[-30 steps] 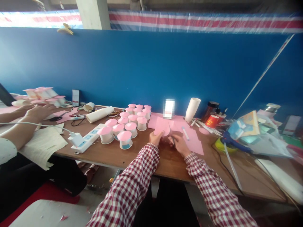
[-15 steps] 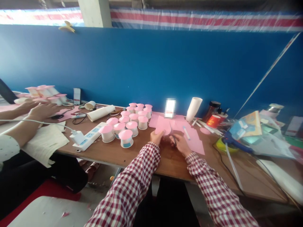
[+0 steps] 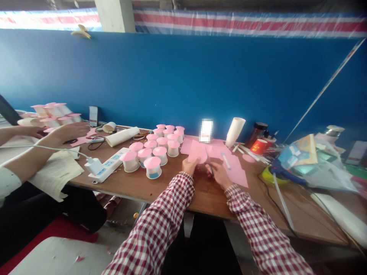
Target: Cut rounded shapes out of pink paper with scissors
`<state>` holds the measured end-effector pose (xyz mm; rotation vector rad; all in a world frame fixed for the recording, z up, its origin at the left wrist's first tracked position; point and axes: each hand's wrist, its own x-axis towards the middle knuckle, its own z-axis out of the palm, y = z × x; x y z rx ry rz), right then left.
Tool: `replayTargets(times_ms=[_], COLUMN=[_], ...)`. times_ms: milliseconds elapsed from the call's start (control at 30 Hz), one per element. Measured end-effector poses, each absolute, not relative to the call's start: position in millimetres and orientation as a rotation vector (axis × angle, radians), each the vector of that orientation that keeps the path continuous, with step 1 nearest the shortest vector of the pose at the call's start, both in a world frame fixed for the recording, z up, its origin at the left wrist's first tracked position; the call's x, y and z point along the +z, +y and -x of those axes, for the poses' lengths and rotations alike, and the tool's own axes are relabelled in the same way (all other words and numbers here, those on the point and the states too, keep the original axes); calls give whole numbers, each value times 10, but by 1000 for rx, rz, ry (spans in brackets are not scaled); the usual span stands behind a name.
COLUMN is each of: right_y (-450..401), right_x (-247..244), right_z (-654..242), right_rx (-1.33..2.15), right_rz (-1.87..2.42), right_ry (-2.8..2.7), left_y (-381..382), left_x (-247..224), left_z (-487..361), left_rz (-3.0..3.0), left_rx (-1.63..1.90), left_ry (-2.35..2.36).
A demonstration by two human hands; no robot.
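Paper [image 3: 197, 151] is pinched in our left hand [image 3: 189, 166]; our right hand [image 3: 219, 175] grips scissors [image 3: 211, 169] at its edge; cups [image 3: 159, 152] stand to our left.

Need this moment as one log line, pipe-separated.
left hand: holding pink paper | right hand: holding scissors, blades by paper's edge | nearby: pink-topped cups to the left, power strip beyond them

Daylight seems to enter from upper left, washing out the striped sheeting [image 3: 71, 21]; the blue partition [image 3: 183, 76] darkens rightward, the right edge smears, and 1 glaring white rectangle [image 3: 206, 130] is pixelated.
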<state>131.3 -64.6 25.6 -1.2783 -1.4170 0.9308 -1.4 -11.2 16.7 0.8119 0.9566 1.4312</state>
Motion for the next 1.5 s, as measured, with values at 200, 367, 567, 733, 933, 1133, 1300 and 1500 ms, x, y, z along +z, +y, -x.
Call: replayTargets(times_ms=[200,367,567,733,933,1133,1300,1500], right_y=[-643,-641,-625,-625,-632,-618,-602,-614], right_x=[253,253,222,222,244,216,186,208], right_z=[-1318,-1321,-1334,-1335,-1321,-1329,-1347,-1340], right_rx=[905,911,914,920,937,947,943,933], right_rz=[1278,1279,1280,1274,1290,1267,1271,1291], right_ry=[-1439,-1441,-1448,-1448,-1407,-1407,-1414,-1419], left_y=[-95,-90,-101,-103,-113,-132,-136,-110], left_x=[151,149,163,159,169,212,219,173], left_z=[12,9,8,9,10,23,30,23], left_rz=[-813,-803,-808,-825,-830,-836,-838,-843], left_rx=[1426,1439,1449,1453,1435,1397,1405,1413], left_ry=[959,978,966,961,939,974,958,949])
